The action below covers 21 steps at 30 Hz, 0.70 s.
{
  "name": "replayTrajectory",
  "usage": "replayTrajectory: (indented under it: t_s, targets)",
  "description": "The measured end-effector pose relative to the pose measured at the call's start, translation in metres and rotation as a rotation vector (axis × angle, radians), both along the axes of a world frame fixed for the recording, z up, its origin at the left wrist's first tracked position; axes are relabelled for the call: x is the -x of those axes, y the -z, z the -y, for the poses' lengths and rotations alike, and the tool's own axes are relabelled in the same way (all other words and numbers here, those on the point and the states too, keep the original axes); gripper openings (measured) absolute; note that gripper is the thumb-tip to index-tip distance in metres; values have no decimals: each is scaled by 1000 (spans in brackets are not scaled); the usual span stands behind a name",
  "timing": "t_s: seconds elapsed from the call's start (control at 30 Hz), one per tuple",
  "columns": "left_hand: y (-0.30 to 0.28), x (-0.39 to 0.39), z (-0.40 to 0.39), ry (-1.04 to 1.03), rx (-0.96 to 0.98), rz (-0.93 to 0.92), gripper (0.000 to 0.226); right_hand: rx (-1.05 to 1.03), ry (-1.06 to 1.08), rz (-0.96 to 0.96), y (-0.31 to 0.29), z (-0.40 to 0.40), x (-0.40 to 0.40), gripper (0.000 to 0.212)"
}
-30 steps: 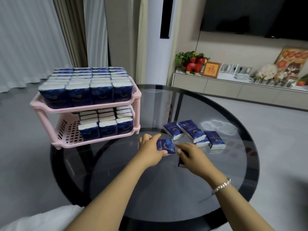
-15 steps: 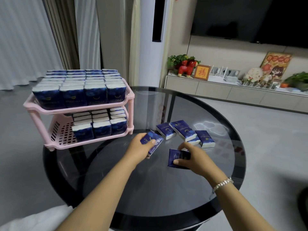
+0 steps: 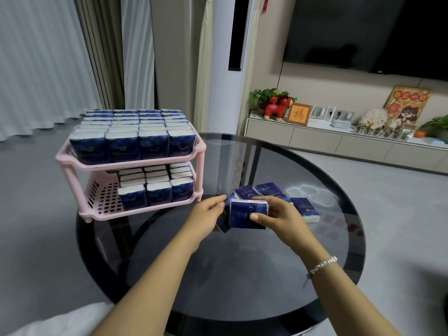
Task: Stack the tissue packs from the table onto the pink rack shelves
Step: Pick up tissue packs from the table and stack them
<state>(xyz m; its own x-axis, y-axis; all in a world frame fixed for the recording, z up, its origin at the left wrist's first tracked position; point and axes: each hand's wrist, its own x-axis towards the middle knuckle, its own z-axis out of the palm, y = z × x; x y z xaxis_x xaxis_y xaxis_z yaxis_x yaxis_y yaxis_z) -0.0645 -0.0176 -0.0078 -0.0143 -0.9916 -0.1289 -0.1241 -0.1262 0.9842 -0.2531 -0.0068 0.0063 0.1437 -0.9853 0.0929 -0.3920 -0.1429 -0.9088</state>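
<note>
A pink two-shelf rack (image 3: 131,166) stands at the left edge of a round dark glass table (image 3: 242,287). Its top shelf is packed with upright blue tissue packs (image 3: 135,134). On the lower shelf, packs (image 3: 157,187) fill the right part and the left part is bare grid. Above the table's middle, my right hand (image 3: 278,215) grips a blue tissue pack (image 3: 247,214) upright. My left hand (image 3: 206,215) holds a second pack (image 3: 224,219) pressed against the first one's left side. A few loose packs (image 3: 305,208) lie on the glass just behind my hands.
A low cabinet (image 3: 339,141) with ornaments, a plant and a framed picture runs along the far wall under a dark TV (image 3: 363,32). A white tower unit (image 3: 230,64) and curtains stand behind the rack. Grey floor surrounds the table.
Both hands lifted their packs off the glass and brought them together, side by side and upright. Earlier the right hand's pack lay flat on the table.
</note>
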Motion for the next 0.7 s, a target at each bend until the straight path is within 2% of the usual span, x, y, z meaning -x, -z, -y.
replayTrajectory:
  t_s: [0.13, 0.27, 0.4, 0.53, 0.63, 0.7]
  targets:
    - [-3, 1, 0, 58, -30, -16, 32, 60, -25, -271, -6, 10, -6, 63]
    - [-3, -1, 1, 160, -61, -79, 41, 52, -122, -502, -13, 20, -9, 65]
    - [3, 1, 4, 182, -39, -26, 39, 99, -174, -562, -11, 34, -14, 60]
    - [6, -2, 11, 161, -109, -32, 37, 106, -232, -478, -5, 48, -16, 47]
    - [8, -1, 16, 86, -173, -126, 30, 113, -56, -359, -1, 64, -16, 33]
    - [8, -2, 19, 10, -198, -194, 23, 173, 135, -576, 3, 83, -12, 32]
